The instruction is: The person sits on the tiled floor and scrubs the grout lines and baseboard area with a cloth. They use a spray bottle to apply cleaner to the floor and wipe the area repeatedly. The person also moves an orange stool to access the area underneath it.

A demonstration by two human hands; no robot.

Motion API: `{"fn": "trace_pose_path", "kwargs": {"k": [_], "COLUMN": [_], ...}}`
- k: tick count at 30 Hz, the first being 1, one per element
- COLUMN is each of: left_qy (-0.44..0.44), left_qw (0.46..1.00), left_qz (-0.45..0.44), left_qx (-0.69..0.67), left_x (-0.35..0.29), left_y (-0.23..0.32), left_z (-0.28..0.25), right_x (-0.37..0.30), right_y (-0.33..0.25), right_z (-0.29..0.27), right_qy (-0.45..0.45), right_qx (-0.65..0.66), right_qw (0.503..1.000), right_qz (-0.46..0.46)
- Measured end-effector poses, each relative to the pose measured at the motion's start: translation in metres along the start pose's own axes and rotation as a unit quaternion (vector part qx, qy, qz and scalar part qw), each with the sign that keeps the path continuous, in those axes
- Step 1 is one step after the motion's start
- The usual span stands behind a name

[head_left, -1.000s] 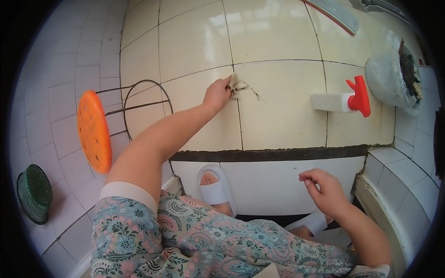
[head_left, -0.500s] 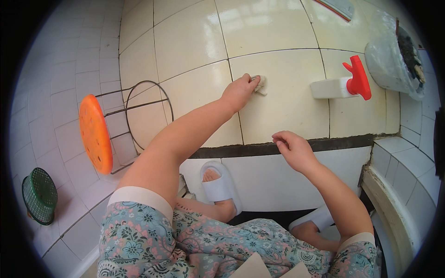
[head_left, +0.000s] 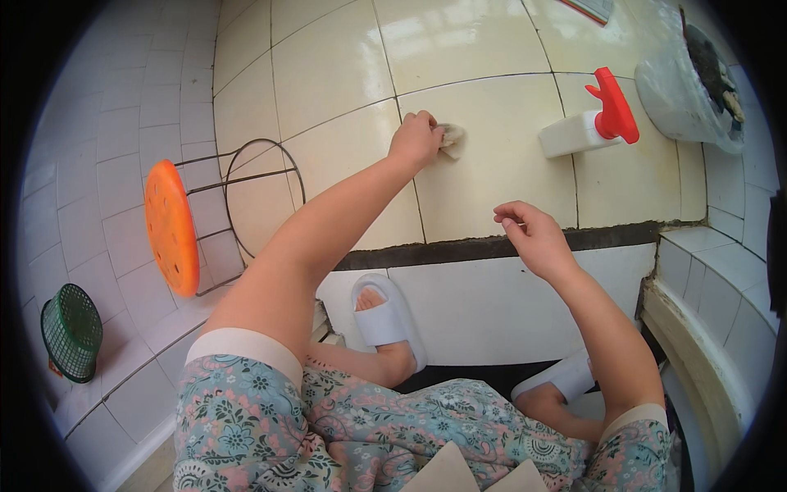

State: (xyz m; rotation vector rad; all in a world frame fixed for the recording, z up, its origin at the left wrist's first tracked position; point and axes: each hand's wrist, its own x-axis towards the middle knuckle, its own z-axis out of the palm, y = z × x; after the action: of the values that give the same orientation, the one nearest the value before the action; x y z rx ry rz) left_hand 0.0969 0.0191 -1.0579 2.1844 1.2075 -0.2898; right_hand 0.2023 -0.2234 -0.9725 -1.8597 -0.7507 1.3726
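My left hand (head_left: 417,138) is closed on a crumpled beige rag (head_left: 451,141), pressed against the cream tiles (head_left: 500,123). Part of the rag sticks out beyond my fingertips. Over the dark edge strip, my right hand (head_left: 533,236) hangs in the air with its fingers loosely bent and nothing in them. Beyond that hand, to the right, is a white spray bottle (head_left: 570,135) with a red trigger head (head_left: 616,107).
An orange-topped stool (head_left: 170,228) with a black wire frame is at the left, above a green mesh basket (head_left: 72,332). A plastic-lined bin (head_left: 668,90) holding dark refuse stands at far right. White slippers (head_left: 385,324) are on my feet.
My left hand has shifted slightly left, and more of the rag shows beside it. My right hand has risen a little up and to the right. The whole view has tilted slightly.
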Motion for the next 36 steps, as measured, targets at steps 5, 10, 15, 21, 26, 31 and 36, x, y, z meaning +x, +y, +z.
{"fn": "trace_pose_path", "kwargs": {"k": [5, 10, 15, 21, 26, 31, 36], "left_qy": [0.069, 0.090, 0.044, 0.018, 0.043, -0.042, -0.148], "left_qw": [0.995, 0.989, 0.968, 0.940, 0.946, 0.993, 0.918], "left_qz": [-0.035, 0.056, 0.193, 0.277, 0.263, 0.029, -0.086], "left_qx": [0.059, 0.099, 0.157, 0.200, 0.182, -0.109, -0.358], "left_x": [-0.007, -0.023, -0.038, -0.042, -0.037, -0.030, -0.008], "left_y": [0.022, 0.019, 0.003, -0.014, -0.026, -0.017, -0.027], "left_z": [0.025, 0.030, 0.024, 0.017, 0.023, 0.012, -0.011], "right_x": [-0.004, -0.007, -0.007, -0.004, -0.002, -0.006, -0.005], "right_y": [0.004, 0.006, 0.015, 0.002, -0.002, 0.002, 0.009], "right_z": [0.001, 0.000, -0.002, -0.002, 0.003, 0.002, 0.002], "right_qy": [-0.004, -0.006, -0.008, -0.008, -0.012, -0.012, 0.009], "right_qx": [0.003, 0.008, -0.001, -0.001, 0.002, -0.009, -0.003], "right_qw": [1.000, 1.000, 1.000, 1.000, 1.000, 1.000, 1.000], "right_qz": [-0.010, -0.007, -0.014, -0.016, -0.019, -0.016, -0.010]}}
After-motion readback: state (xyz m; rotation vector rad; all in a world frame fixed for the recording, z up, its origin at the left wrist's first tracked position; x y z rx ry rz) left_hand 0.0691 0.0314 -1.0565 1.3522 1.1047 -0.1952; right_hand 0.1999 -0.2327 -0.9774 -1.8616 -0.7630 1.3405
